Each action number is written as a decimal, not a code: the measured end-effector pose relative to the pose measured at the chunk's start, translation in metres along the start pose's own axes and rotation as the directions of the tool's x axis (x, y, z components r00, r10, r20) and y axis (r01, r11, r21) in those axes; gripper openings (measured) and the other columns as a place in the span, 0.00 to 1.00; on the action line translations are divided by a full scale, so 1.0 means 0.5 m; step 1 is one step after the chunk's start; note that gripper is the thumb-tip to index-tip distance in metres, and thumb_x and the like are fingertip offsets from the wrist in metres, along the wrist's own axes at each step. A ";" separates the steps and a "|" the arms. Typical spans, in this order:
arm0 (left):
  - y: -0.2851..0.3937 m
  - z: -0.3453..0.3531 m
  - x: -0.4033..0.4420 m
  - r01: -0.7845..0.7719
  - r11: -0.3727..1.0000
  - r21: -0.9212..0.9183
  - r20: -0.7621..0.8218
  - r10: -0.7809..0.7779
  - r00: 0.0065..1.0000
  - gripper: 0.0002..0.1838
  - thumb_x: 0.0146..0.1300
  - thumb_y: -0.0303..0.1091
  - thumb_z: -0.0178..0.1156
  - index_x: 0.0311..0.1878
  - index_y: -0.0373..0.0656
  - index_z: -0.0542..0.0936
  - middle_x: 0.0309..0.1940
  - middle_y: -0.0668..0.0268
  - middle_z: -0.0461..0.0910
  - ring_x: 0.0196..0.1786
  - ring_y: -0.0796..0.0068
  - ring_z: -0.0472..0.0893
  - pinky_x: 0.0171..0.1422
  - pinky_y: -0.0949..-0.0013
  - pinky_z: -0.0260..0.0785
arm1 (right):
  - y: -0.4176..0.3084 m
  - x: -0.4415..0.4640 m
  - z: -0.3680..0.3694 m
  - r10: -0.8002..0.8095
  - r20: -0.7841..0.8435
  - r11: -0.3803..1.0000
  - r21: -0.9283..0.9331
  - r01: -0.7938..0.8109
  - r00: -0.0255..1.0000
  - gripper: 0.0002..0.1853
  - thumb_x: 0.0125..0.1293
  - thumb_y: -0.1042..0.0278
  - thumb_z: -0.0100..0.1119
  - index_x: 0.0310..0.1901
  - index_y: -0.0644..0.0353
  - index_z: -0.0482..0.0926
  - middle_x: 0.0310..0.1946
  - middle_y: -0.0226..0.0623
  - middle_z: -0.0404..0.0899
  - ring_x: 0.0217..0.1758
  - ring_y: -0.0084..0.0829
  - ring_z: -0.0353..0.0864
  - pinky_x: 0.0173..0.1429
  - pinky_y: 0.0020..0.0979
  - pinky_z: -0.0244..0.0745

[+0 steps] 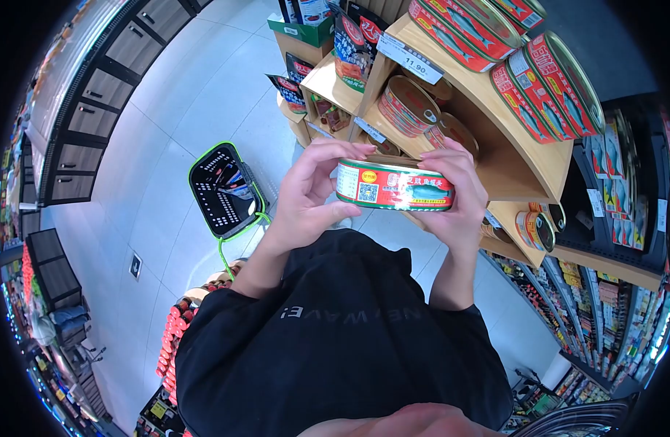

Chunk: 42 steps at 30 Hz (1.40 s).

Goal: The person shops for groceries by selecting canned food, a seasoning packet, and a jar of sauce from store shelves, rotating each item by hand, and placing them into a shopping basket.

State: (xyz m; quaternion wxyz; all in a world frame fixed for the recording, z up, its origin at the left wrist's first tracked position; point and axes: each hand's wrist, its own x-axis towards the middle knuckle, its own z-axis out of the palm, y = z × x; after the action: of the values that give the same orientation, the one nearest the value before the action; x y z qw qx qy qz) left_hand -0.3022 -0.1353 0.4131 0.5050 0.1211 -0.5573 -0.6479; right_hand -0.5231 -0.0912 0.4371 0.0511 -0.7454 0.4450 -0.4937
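Near the wooden shelf (pixel 511 176), out front, I'm pinching the black-bean fish tin (pixel 395 189) at both ends between left hand (pixel 312 191) and right hand (pixel 456 191), risking a drop onto tiled floor (pixel 156 138) if either loosens on slick metal.

Can (pixel 395 186) held between the hands (pixel 304 200), on the near side of the shelf (pixel 524 178). Basket (pixel 207 200) set on the floor (pixel 175 120) to the left, packet (pixel 239 191) inside. More cans (pixel 546 91) ranged on the shelf, far right; pouches (pixel 352 58) stood at its left end. Cabinets (pixel 135 49) lined up far left.
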 end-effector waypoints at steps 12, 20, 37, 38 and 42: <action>-0.010 -0.016 0.003 -0.144 0.982 -0.121 0.038 0.149 0.988 0.32 0.53 0.30 0.74 0.57 0.37 0.68 0.54 0.55 0.70 0.66 0.47 0.70 0.72 0.46 0.61 | 0.013 -0.005 -0.011 0.036 -0.100 0.974 0.227 -0.013 0.994 0.31 0.41 0.68 0.82 0.48 0.63 0.75 0.41 0.42 0.83 0.47 0.40 0.84 0.61 0.48 0.73; -0.018 -0.016 0.004 -0.116 0.980 -0.161 0.032 0.123 0.992 0.31 0.56 0.33 0.72 0.59 0.37 0.66 0.56 0.54 0.70 0.68 0.45 0.68 0.73 0.46 0.60 | 0.006 -0.015 -0.016 0.114 -0.061 0.937 0.339 -0.087 0.992 0.32 0.45 0.66 0.81 0.49 0.64 0.72 0.42 0.48 0.81 0.49 0.41 0.80 0.60 0.49 0.74; -0.024 -0.001 0.002 -0.008 0.979 -0.203 0.001 0.008 1.000 0.33 0.60 0.38 0.69 0.61 0.35 0.64 0.57 0.54 0.70 0.70 0.45 0.67 0.72 0.47 0.62 | 0.005 -0.018 -0.017 0.101 -0.058 0.869 0.491 -0.059 0.993 0.30 0.44 0.72 0.80 0.46 0.62 0.69 0.44 0.49 0.81 0.48 0.39 0.81 0.61 0.47 0.72; -0.023 0.000 0.002 -0.006 0.978 -0.210 -0.001 0.006 1.000 0.33 0.60 0.38 0.69 0.62 0.35 0.64 0.57 0.54 0.70 0.70 0.45 0.67 0.72 0.47 0.62 | 0.005 -0.018 -0.017 0.102 -0.057 0.868 0.492 -0.061 0.993 0.30 0.44 0.73 0.80 0.46 0.62 0.69 0.44 0.49 0.81 0.48 0.39 0.80 0.60 0.46 0.72; -0.023 0.002 0.001 -0.006 0.979 -0.205 -0.004 0.006 1.000 0.33 0.60 0.37 0.69 0.62 0.35 0.63 0.57 0.54 0.70 0.70 0.45 0.67 0.72 0.47 0.62 | 0.006 -0.026 -0.019 0.129 -0.041 0.859 0.504 -0.091 0.991 0.30 0.45 0.73 0.80 0.46 0.62 0.69 0.45 0.50 0.79 0.50 0.39 0.80 0.58 0.44 0.74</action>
State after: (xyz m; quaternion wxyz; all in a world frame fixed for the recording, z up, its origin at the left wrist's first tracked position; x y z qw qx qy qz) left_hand -0.3091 -0.1366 0.4037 0.5175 0.0678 -0.4874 -0.7000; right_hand -0.5336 -0.0804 0.4315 0.2546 -0.6613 0.3450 -0.6154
